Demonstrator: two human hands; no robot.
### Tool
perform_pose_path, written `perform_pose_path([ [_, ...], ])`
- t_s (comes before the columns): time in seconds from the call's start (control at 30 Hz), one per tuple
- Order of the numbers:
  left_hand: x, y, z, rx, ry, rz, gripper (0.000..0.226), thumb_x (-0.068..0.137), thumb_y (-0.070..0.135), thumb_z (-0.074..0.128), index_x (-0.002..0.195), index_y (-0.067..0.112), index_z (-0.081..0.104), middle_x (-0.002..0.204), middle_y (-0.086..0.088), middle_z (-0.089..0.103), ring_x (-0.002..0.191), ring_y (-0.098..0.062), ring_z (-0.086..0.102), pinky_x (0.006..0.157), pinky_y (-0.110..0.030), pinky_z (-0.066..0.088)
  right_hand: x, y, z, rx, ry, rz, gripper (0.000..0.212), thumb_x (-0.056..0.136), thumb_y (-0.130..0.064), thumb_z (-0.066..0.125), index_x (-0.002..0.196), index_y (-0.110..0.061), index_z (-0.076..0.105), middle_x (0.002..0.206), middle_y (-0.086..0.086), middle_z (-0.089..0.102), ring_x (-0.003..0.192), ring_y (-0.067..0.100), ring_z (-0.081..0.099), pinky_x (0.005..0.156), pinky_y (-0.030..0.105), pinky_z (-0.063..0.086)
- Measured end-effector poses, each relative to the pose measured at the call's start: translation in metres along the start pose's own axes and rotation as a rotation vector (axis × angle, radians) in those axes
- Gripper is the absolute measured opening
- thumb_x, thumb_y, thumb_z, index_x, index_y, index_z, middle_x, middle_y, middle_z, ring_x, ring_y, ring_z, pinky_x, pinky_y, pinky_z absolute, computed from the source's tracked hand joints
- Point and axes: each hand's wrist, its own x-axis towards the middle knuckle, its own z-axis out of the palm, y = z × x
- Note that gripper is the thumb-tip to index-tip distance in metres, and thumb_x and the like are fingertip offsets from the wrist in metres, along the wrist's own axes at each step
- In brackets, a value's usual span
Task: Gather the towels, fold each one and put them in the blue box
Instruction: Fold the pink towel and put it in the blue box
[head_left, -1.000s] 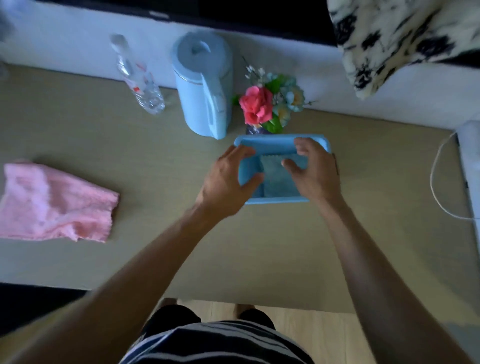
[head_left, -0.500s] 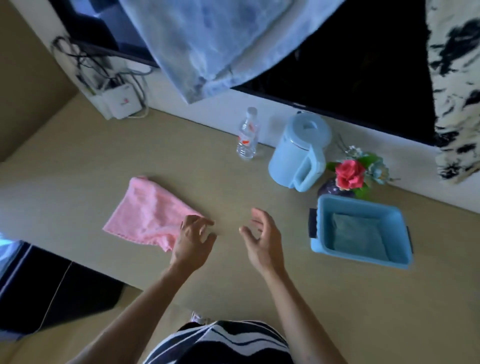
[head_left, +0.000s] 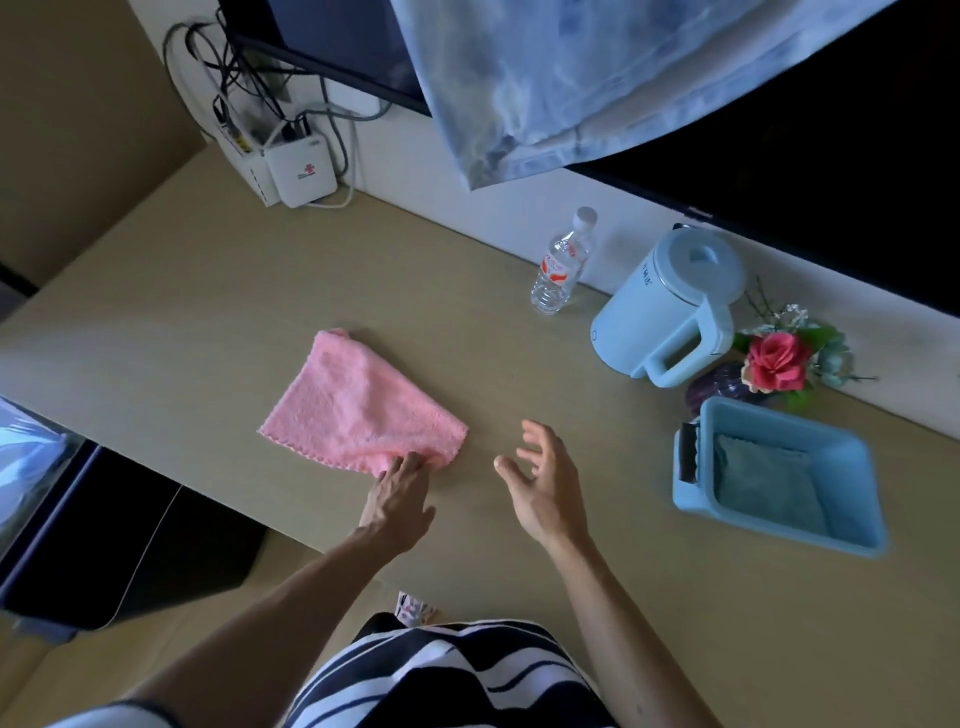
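A pink towel lies loosely spread on the tan table, left of centre. My left hand rests at the towel's near right corner, fingertips pinching its edge. To the right of it, my right hand hovers above the table with fingers spread and nothing in it. The blue box sits at the right with a folded grey-blue towel lying flat inside it.
Along the back stand a plastic water bottle, a light blue kettle and a small vase of flowers just behind the box. A white router with cables sits back left. The table's near edge drops off at the left.
Both hands left the blue box and moved left across the table. My left hand reached the pink towel's corner and took hold of it. The view swung left.
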Motion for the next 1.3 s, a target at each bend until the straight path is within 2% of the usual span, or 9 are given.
perform_pose_path([
  [0.23,0.025,0.014,-0.054,-0.387,0.283,0.081,0.019,0.074,-0.004,0.065,0.090,0.006,0.065,0.089,-0.011,0.068,0.077,-0.033,0.066,0.067,-0.040,0.056,0.003,-0.004,-0.002,-0.056,0.017,-0.024,0.061,0.083,-0.018,0.076,0.138,-0.015,0.050,0.132,0.005,0.059,0.113,0.019,0.061,0.100,0.044,0.049],
  [0.43,0.030,0.072,-0.165,-0.657,0.193,0.221,0.022,0.077,0.018,0.059,0.096,0.015,0.069,0.086,0.003,0.073,0.075,-0.012,0.065,0.066,-0.024,0.049,0.018,-0.047,-0.021,0.008,-0.119,-0.174,0.070,0.079,-0.019,0.082,0.140,-0.022,0.048,0.133,-0.004,0.057,0.123,0.007,0.054,0.106,0.024,0.041],
  [0.53,0.027,0.093,-0.198,-0.685,0.172,0.274,0.012,0.083,0.023,0.062,0.088,0.020,0.071,0.083,0.005,0.074,0.076,-0.008,0.067,0.067,-0.023,0.050,0.023,-0.073,-0.038,0.054,-0.130,-0.201,0.030,0.078,-0.017,0.077,0.094,-0.036,0.060,0.093,-0.017,0.068,0.088,0.003,0.063,0.081,0.025,0.050],
  [0.67,0.023,0.117,-0.222,-0.709,0.193,0.304,0.009,0.087,0.025,0.065,0.082,0.019,0.070,0.083,0.004,0.076,0.078,-0.012,0.070,0.069,-0.027,0.052,0.022,-0.081,-0.065,0.110,-0.084,-0.142,0.028,0.080,-0.004,0.062,0.068,-0.028,0.054,0.056,-0.017,0.055,0.055,0.001,0.047,0.057,0.016,0.036],
  [0.8,0.022,0.132,-0.238,-0.746,0.200,0.346,0.016,0.087,0.029,0.066,0.081,0.014,0.068,0.080,-0.016,0.070,0.067,-0.013,0.058,0.060,-0.037,0.049,0.018,-0.070,-0.090,0.032,0.003,-0.172,0.030,0.079,0.000,0.059,0.064,-0.025,0.051,0.051,-0.014,0.049,0.050,0.002,0.040,0.050,0.013,0.029],
  [0.9,0.020,0.142,-0.248,-0.760,0.193,0.357,0.028,0.085,0.033,0.064,0.082,0.005,0.065,0.082,-0.029,0.062,0.066,-0.015,0.048,0.059,-0.045,0.047,0.017,-0.057,-0.103,0.084,0.056,-0.126,0.027,0.077,0.003,0.057,0.078,-0.023,0.059,0.061,-0.011,0.060,0.058,0.006,0.058,0.051,0.020,0.047],
  [1.03,0.015,0.160,-0.253,-0.778,0.139,0.385,0.021,0.088,0.026,0.066,0.082,0.006,0.066,0.082,-0.022,0.067,0.067,-0.014,0.056,0.062,-0.041,0.051,0.018,-0.074,-0.113,0.219,-0.107,-0.199,0.033,0.076,-0.011,0.076,0.103,-0.021,0.060,0.085,-0.011,0.069,0.078,0.005,0.065,0.068,0.018,0.049],
  [1.17,0.014,0.174,-0.256,-0.698,0.131,0.411,0.013,0.088,0.019,0.069,0.076,0.015,0.066,0.075,-0.006,0.071,0.063,-0.008,0.062,0.060,-0.026,0.050,0.025,-0.098,-0.111,0.248,-0.066,-0.232,0.010,0.081,-0.004,0.067,0.083,-0.011,0.060,0.067,-0.007,0.060,0.061,0.007,0.052,0.056,0.019,0.039],
  [1.3,0.022,0.171,-0.268,-0.614,0.207,0.392,0.016,0.086,0.027,0.068,0.073,0.019,0.065,0.072,-0.006,0.068,0.060,-0.007,0.055,0.057,-0.027,0.046,0.032,-0.093,-0.114,0.180,0.017,-0.221,0.022,0.079,0.006,0.056,0.066,-0.010,0.050,0.054,-0.007,0.044,0.051,0.008,0.036,0.049,0.020,0.027],
])
